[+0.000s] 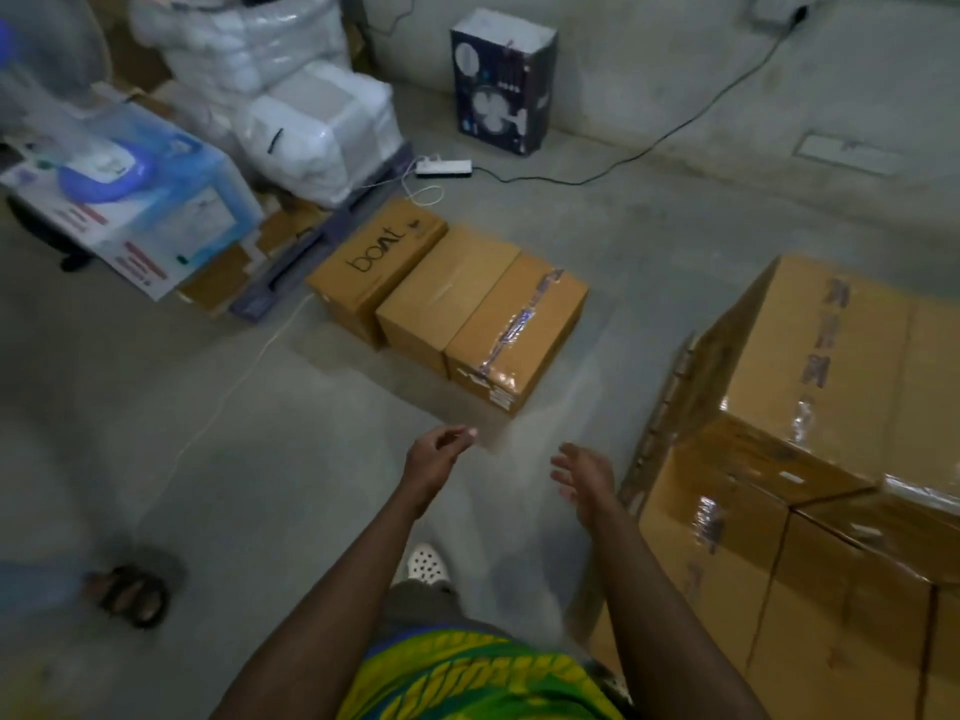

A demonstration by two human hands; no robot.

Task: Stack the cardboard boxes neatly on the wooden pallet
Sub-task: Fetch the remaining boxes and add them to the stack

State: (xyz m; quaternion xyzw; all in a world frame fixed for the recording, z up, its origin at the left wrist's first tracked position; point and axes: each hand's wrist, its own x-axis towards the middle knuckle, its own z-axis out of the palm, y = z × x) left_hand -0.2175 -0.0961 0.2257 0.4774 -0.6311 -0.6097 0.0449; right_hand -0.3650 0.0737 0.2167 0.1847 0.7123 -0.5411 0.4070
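Three small cardboard boxes sit side by side in one row on the concrete floor [649, 241], touching along their long sides: the boat box [375, 257] with black lettering at the far left end, the plain box [447, 291] in the middle, and the taped box [514, 324] with shiny tape at the near right end. One stack of large cartons [810, 459] fills the right side of the view, at about three o'clock from the hands. Two bare hands reach forward over the floor, neither holding anything: the left hand [436, 454] has its fingers loosely curled with the tips drawn toward the thumb, and the right hand [584, 472] is spread with the palm turned inward. The row of three boxes lies at about twelve o'clock from the hands; the taped box is nearest, just beyond the fingertips, apart from both hands. At about ten o'clock stand two white wrapped bundles [311, 132], and beside them one blue-and-white printed box [150, 200]. One dark fan box [501, 80] stands upright against the wall at twelve o'clock, with one white power strip [444, 167] on the floor before it. One sandalled foot [132, 595] shows at eight o'clock, and one white perforated shoe [426, 563] between the forearms.
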